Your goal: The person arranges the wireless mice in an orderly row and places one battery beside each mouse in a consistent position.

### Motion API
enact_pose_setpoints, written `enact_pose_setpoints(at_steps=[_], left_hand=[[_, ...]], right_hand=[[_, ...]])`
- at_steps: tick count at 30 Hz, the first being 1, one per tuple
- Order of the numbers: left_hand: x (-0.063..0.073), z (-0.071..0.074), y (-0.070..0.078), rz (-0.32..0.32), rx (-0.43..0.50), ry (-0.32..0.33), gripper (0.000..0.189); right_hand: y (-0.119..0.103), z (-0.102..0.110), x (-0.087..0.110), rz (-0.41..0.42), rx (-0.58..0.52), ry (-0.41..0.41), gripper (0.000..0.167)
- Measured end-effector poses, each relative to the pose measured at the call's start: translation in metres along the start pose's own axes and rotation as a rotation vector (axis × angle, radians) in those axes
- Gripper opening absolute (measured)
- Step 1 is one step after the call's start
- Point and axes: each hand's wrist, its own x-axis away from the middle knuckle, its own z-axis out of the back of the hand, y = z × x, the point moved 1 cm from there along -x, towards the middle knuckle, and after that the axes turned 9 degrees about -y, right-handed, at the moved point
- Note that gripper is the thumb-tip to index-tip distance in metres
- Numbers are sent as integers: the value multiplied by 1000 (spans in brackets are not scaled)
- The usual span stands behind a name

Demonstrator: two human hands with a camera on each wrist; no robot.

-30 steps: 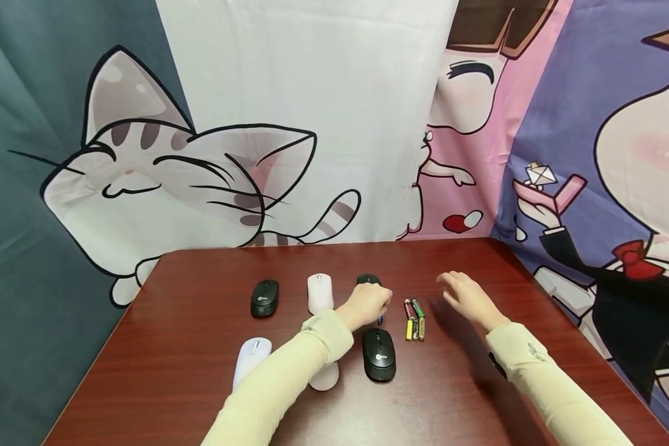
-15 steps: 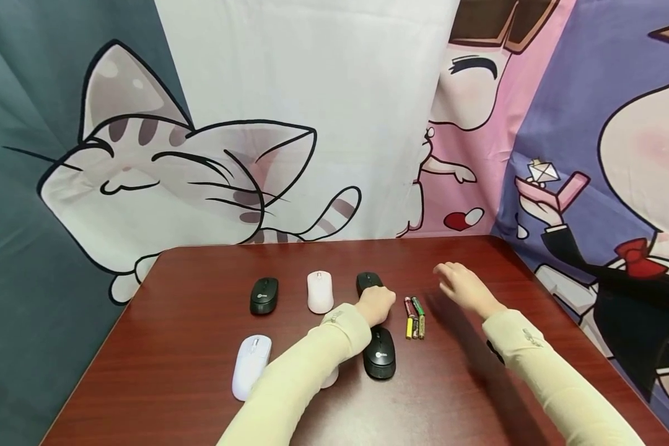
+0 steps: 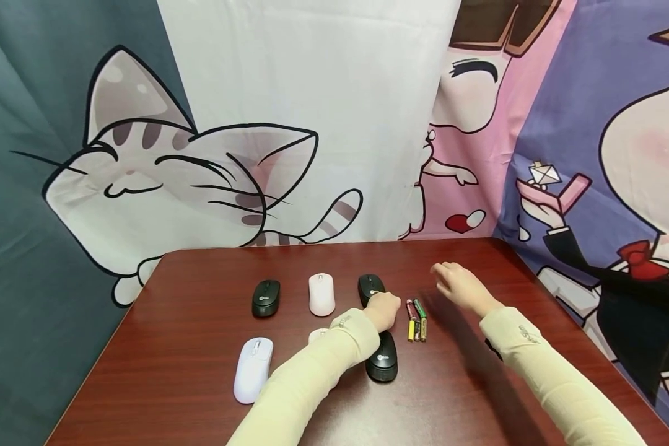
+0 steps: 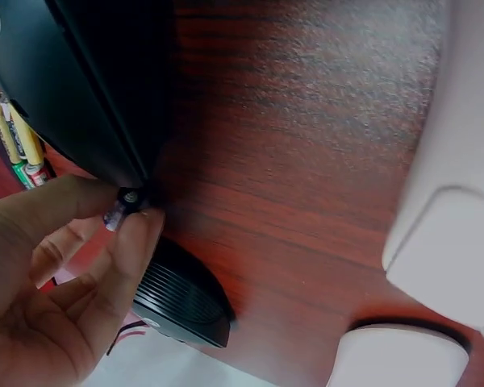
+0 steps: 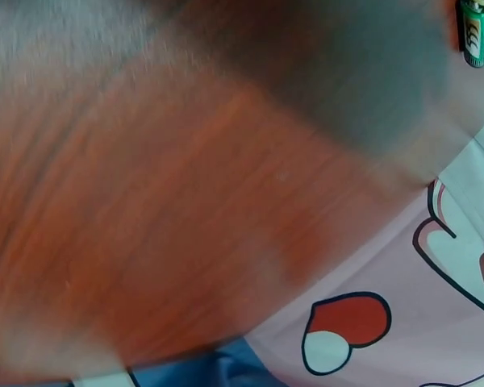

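My left hand (image 3: 383,310) is low over the table between two black computer mice, the back one (image 3: 370,285) and the front one (image 3: 383,359). In the left wrist view, its thumb and forefinger pinch a small bluish battery (image 4: 114,216) by the end of the front mouse; whether the two touch is unclear. The head view hides this battery behind the hand. Just right of that hand lie several batteries (image 3: 416,321), green, yellow and dark red, in a cluster. My right hand (image 3: 461,287) hovers to the right of them, fingers loosely bent and holding nothing.
At the left of the brown table (image 3: 195,322) are another black mouse (image 3: 266,298), a white mouse (image 3: 321,295) and a pale mouse (image 3: 253,370). The left sleeve mostly covers one more white mouse (image 3: 316,335). A printed cloth (image 3: 312,93) hangs behind the table.
My left hand has shifted right and slightly toward me, hiding the bluish battery glimpsed under it earlier. My right hand has drifted a little to the left. The mice and the battery cluster stay put.
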Motion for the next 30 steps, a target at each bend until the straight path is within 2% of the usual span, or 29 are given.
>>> enact_pose_setpoints(at_steps=[8,12,15,18,21,26,30], left_hand=[[4,3,0,-50,-12,22,12],[5,6,0,-81,17,33,13],[9,9,-4,-95,73,34,13],[16,13,-10,-109,139,50,14],[25,16,-18,-129,183,93,18],[43,22,-33,-172,237,146,25],[60,28,-47,-161,301,167,27]], right_hand=[[-6,13,-14,-13,-2,-21,20],[-10,13,-20,-13,10,-29,21],[-14,11,-24,-20,5,-38,23],[-17,10,-26,-46,-6,-54,25],[-22,9,-27,-98,-28,-76,27],[-30,10,-29,-177,-141,-85,28],[-36,13,-31,-192,-186,-77,26]])
